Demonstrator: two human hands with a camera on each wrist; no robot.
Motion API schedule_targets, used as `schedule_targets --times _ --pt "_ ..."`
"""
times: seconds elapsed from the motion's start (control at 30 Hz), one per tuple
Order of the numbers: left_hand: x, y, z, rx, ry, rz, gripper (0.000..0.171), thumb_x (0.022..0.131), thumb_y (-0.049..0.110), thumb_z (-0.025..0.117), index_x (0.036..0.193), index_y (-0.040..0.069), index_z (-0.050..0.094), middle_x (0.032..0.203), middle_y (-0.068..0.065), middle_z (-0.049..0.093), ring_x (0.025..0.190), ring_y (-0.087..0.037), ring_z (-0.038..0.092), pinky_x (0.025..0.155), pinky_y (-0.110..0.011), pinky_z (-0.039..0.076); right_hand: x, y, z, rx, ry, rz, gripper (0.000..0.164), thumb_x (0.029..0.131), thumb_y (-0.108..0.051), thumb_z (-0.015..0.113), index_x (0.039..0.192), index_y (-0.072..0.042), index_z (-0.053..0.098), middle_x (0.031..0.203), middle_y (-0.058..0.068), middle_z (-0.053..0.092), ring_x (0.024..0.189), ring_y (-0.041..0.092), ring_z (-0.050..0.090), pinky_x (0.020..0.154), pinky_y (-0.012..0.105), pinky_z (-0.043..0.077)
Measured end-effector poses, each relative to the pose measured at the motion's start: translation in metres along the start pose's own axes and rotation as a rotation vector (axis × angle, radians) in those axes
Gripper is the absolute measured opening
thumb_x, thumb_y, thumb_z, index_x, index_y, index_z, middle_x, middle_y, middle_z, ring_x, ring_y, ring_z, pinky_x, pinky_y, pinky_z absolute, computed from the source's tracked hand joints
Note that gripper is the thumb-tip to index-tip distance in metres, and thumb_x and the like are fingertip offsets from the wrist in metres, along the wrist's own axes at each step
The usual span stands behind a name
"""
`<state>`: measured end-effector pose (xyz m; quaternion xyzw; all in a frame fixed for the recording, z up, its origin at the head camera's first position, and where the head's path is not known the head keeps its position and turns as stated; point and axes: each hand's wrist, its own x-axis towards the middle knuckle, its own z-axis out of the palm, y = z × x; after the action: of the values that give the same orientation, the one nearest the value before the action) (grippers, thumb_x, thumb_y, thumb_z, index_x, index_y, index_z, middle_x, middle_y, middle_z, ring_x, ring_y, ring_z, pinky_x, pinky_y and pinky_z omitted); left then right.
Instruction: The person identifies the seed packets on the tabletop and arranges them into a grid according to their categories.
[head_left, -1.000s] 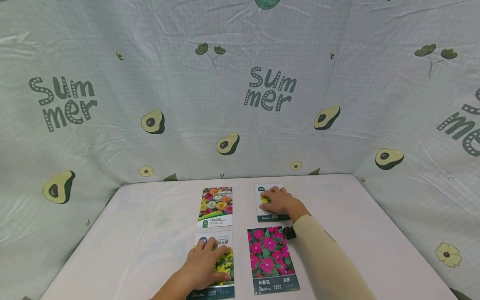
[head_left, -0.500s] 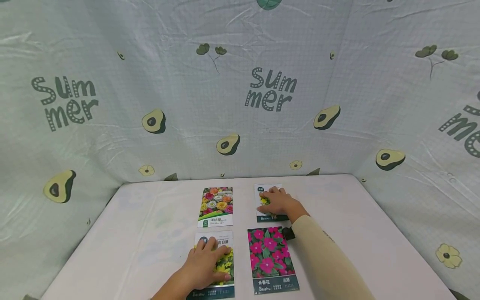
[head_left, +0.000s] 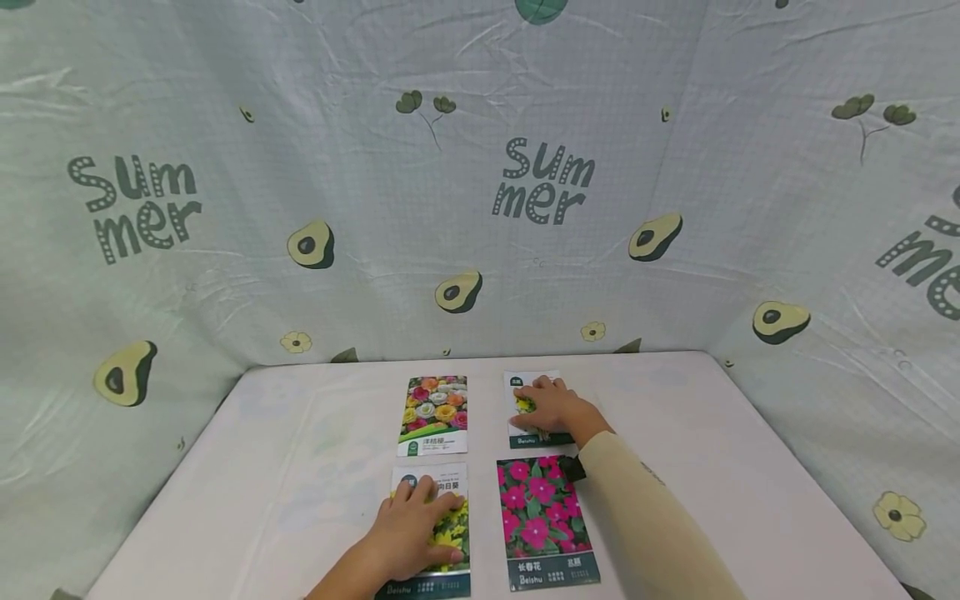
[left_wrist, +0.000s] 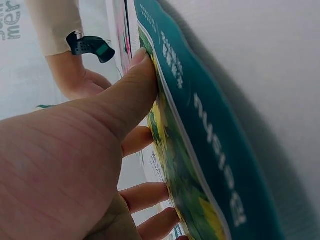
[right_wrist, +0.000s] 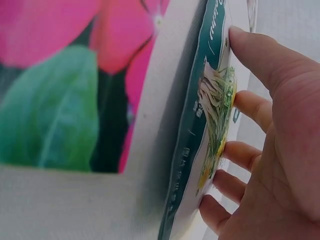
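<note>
My left hand rests with fingers spread on a sunflower seed packet at the front left of the table. In the left wrist view, its thumb and fingertips press on the front of this packet, near the teal band. At the back right, my right hand lies over a white seed packet with yellow flowers and a dark green bottom band. The right wrist view has the spread thumb and fingertips touching the face of that packet. Part of each packet is hidden under the hand.
A packet with pink flowers lies at the front right, close to the right sleeve. Another, with mixed-colour flowers, lies at the back left. Behind the pale table hangs a printed curtain.
My right hand has slid slightly left, and the white packet under it has shifted left too. The left hand stays on the sunflower packet.
</note>
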<state>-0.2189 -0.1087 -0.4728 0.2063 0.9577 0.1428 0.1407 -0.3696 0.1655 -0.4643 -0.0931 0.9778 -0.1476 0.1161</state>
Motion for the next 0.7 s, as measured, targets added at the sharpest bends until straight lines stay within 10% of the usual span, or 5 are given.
schedule_targets --times 0.7 --pt "-0.0017 0.0017 -0.0013 -0.002 -0.001 -0.007 0.066 0.080 0.058 0.080 0.137 0.029 0.064 0.123 -0.009 0.051 0.106 -0.030 0.041 0.092 -0.059 0.042 0.0082 -0.0095 0.0074 -0.036 0.003 0.009 0.072 0.093 -0.062 0.064 0.156 -0.032 0.045 0.161 0.010 0.037 0.148 0.039 0.032 0.114 0.065 0.034"
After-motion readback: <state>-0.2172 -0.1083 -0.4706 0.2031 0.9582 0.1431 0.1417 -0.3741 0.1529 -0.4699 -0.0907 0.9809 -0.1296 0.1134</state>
